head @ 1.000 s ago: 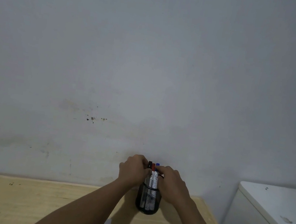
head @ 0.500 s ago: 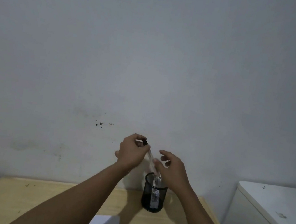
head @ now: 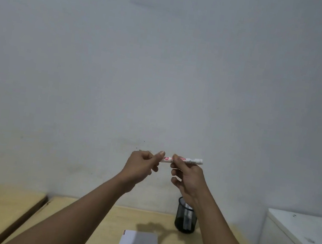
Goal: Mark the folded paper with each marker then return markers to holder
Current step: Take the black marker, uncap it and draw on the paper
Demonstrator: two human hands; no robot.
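Marker: a white cylindrical marker with red lettering [head: 182, 160] is held level in the air in front of the grey wall [head: 162, 71], well above the table.
Left hand: the left hand [head: 140, 167] is curled shut, thumb and fingers pinching the marker's left end, which is hidden inside the grip.
Right hand: the right hand [head: 187, 178] grips the barrel near its middle between thumb and fingertips, with the white right end sticking out past it; the lower fingers are loosely curled.
Holder: a black wire-mesh cylindrical holder [head: 186, 217] stands upright at the back of the pale wooden table [head: 101, 226], partly behind the right forearm, with pale markers inside; I cannot tell how many.
Paper: a white folded sheet of paper [head: 138, 243] lies flat on the table, near the holder and to its front left, in the hands' shadow.
Side: a white cabinet top [head: 303, 232] sits to the right of the table.
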